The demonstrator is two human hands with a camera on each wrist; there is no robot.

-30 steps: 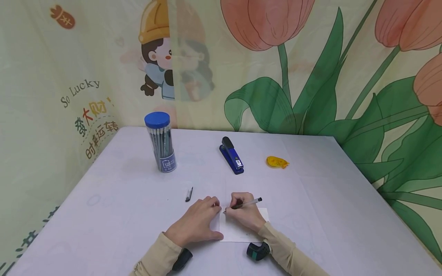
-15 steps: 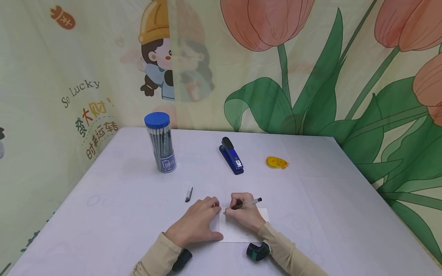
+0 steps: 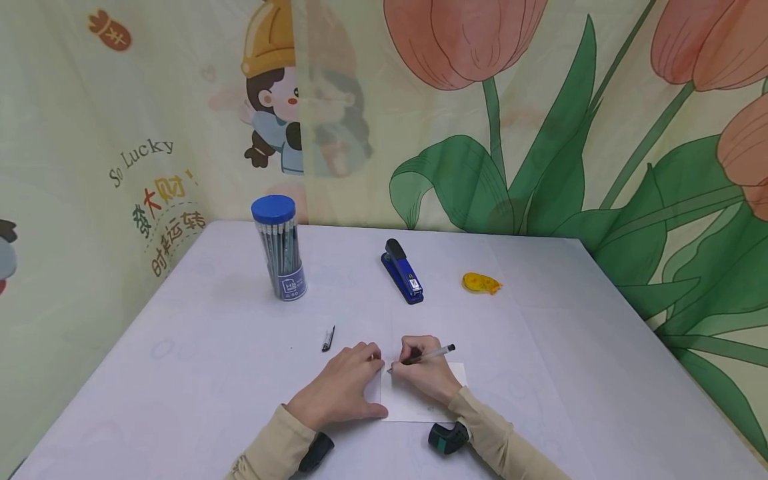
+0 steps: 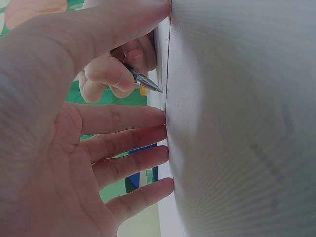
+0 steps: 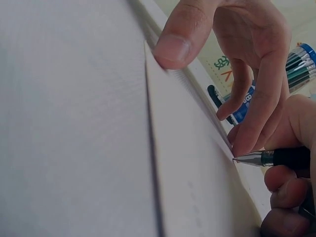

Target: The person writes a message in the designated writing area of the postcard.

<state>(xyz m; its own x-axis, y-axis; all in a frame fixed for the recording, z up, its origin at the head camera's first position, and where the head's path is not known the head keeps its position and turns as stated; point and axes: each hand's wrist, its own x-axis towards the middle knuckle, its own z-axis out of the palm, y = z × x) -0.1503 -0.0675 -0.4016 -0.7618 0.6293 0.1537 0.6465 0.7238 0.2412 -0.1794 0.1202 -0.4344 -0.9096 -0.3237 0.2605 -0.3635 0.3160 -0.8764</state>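
My right hand (image 3: 427,373) pinches a gel pen (image 3: 437,352) between thumb and fingers. In the head view its tip points at the upper left part of a small white sheet of paper (image 3: 408,403), and the right hand lies over part of that sheet. The left hand (image 3: 342,385) rests at the paper's left edge; its thumb touches the lower corner and its spread fingers reach the table near the top corner. The left wrist view shows the pen's metal tip (image 4: 148,83) close to the surface beyond the left index finger. Faint marks are on the paper (image 5: 187,163) in the right wrist view.
A clear pen cap (image 3: 328,339) lies beyond the left hand. Farther back stand a blue-lidded tub of pencils (image 3: 281,250) and a blue stapler (image 3: 403,272). A yellow correction tape (image 3: 481,283) lies at the right on the white table (image 3: 198,373).
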